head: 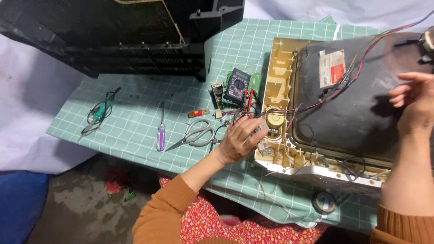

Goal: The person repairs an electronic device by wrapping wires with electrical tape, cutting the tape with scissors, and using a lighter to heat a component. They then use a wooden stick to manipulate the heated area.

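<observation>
Fingers of my left hand [239, 141] curl down onto the small parts at the near-left corner of the cream television chassis [281, 58], closed loosely on them; what they pinch I cannot tell. My right hand [413, 103] hovers open, holding nothing, over the dark picture tube [352, 108] lying in that chassis, near the coloured wires [361, 58]. Just left of my left hand lie scissors [194, 134], a purple screwdriver [161, 135] and a multimeter [237, 86] on the green checked cloth [135, 108].

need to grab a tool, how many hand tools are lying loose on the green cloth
3: soldering iron far left, purple screwdriver in the middle, scissors beside the left hand. More may hide under the wires.
</observation>
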